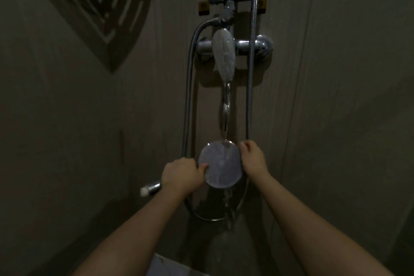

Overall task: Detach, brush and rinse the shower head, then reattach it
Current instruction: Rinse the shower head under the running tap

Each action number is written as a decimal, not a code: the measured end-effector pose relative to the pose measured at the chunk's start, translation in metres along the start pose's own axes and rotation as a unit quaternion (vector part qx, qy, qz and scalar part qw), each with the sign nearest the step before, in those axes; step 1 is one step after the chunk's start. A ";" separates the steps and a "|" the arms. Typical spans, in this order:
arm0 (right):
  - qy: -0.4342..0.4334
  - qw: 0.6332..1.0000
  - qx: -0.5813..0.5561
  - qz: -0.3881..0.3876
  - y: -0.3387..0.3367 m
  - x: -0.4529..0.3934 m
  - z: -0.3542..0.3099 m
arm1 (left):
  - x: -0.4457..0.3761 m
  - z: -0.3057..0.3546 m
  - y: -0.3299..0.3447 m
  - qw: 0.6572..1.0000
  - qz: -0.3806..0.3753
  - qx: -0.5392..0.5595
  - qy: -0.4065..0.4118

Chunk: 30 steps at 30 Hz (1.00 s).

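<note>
One round shower head point(220, 164) is held face up directly below the wall mixer tap point(235, 46), and a single stream of water point(226, 110) from the tap's spout lands on the disc's upper edge and spills off its lower edge. The left hand point(180, 173) wraps around the handle at the disc's left side, thumb on the rim, with the chrome handle end point(150, 188) poking out to its left. The right hand point(253, 158) grips the disc's right rim, fingers curled behind it. Two metal hoses point(187, 96) hang from the tap, one either side of the stream, joining in a loop below the disc
</note>
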State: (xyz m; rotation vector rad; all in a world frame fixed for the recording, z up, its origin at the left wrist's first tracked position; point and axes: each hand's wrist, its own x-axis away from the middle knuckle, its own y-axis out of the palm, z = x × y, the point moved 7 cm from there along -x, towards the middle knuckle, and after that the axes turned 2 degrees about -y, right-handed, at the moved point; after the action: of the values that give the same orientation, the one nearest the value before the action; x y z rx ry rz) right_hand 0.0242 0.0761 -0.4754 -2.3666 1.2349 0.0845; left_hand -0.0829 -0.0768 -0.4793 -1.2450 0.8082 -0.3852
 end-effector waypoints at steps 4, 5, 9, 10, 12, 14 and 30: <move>0.118 0.968 -0.196 -0.103 0.027 0.025 0.026 | 0.006 -0.011 0.018 0.950 -0.014 0.268 -0.158; 0.118 0.955 -0.237 -0.135 0.038 0.032 0.021 | 0.007 -0.008 0.024 0.925 -0.020 0.337 -0.174; 0.135 0.917 -0.365 -0.082 0.055 0.028 0.012 | 0.014 0.011 0.051 0.819 -0.030 0.533 -0.209; 0.124 0.929 -0.344 -0.057 0.053 0.023 0.011 | 0.016 0.016 0.057 0.795 -0.045 0.566 -0.214; 0.080 0.952 -0.291 -0.045 0.047 0.017 0.005 | 0.017 0.022 0.064 0.729 -0.070 0.647 -0.211; 0.051 0.955 -0.288 -0.049 0.043 0.014 -0.001 | 0.013 0.023 0.066 0.663 -0.078 0.718 -0.197; -0.247 0.905 0.339 0.066 0.017 0.006 -0.060 | -0.001 0.030 0.039 0.809 -0.126 0.570 -0.069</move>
State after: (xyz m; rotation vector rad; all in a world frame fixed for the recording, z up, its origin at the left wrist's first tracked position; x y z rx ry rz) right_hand 0.0050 0.0379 -0.4296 -1.5302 0.9620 0.2383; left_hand -0.0682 -0.0435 -0.5125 -0.2129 0.1560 -0.8285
